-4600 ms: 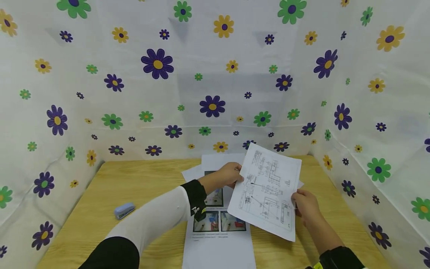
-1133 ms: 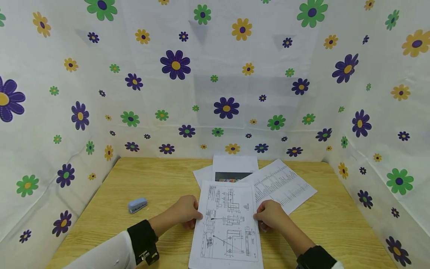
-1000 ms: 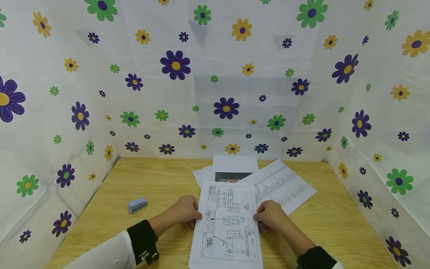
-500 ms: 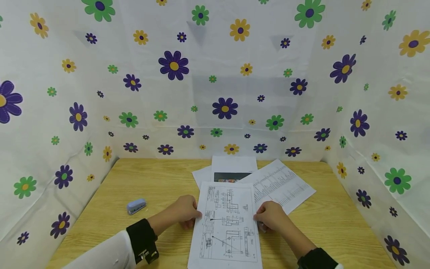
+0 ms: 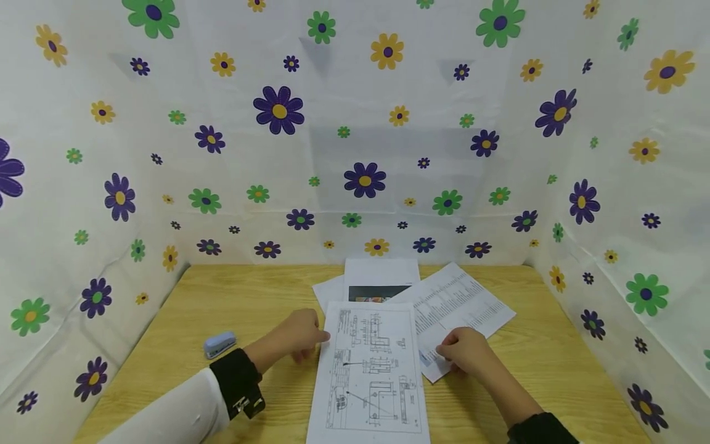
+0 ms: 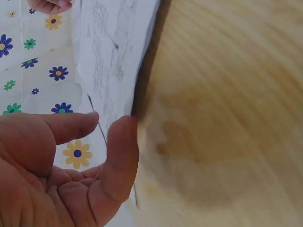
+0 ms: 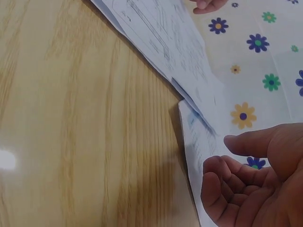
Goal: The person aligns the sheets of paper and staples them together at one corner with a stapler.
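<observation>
Head view: both hands' grips loose and empty, left hand [image 5: 296,336] and right hand [image 5: 465,351] flanking the flat drawing sheet [image 5: 370,370].

Bare wooden tabletop [image 5: 249,296] lies open at centre left; only a small blue stapler [image 5: 219,345] sits there. Overlapping white printed sheets [image 5: 444,302] cover the centre.
</observation>
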The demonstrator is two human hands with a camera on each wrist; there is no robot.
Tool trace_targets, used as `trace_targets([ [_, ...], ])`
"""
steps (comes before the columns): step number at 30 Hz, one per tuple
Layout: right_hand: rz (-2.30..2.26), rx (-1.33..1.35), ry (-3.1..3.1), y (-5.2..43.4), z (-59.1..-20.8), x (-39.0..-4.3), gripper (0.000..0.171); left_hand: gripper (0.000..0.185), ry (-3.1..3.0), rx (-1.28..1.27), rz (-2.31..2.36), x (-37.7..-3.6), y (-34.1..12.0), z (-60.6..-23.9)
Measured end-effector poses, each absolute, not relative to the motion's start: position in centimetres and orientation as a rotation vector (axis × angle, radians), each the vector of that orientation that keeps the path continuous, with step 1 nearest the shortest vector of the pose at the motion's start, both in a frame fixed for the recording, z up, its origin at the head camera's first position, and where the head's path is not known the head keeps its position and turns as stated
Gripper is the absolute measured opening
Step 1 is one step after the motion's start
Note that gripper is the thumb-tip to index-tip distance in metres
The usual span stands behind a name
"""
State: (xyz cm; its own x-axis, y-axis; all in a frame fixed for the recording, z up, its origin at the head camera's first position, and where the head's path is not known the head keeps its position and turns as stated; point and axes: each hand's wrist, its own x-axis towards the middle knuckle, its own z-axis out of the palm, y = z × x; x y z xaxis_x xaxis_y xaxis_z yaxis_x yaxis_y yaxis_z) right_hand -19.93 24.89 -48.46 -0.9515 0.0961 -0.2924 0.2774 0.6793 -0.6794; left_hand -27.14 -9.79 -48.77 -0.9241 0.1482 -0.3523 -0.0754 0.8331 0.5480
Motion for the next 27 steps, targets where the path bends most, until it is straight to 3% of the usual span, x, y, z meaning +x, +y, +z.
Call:
trace_targets([
  [13,-1.234,0.426,2.623,27.9,-48.5,-19.6,0.019,0.03,2.739,0.278,0.692,-30.4,-4.5,-46.6],
  [21,-1.247,0.486,2.629,29.3,-49.1,-19.8,0.021,0.048,2.755,0.62,0.663,-33.1,0.0,-46.6],
  [27,-1.243,0.505,2.634,29.7,-49.6,-19.8,0.02,0.057,2.742,0.651,0.605,-34.8,3.4,-47.6],
])
